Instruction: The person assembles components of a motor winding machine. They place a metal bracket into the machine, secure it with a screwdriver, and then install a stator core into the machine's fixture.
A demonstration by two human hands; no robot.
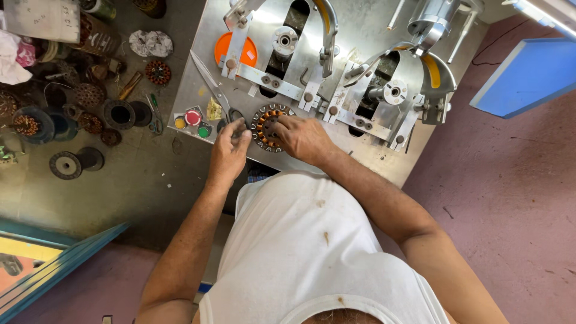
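White vest point(312, 240) fills the bottom of the view; above it, going left to right: spare wound cores on the floor point(90, 96), three coloured buttons point(193, 122), scissors point(219, 93) lying on the metal machine table point(372, 159). Left hand point(228, 153) has its fingers curled at the scissor handles just beside the ring, grip unclear; right hand point(303, 138) rests fingers-down on the round motor core with copper windings point(271, 126) at the table's front edge. Core looks heavy and stiff with fragile wire, so best taken by the steel outer rim, not the coils.
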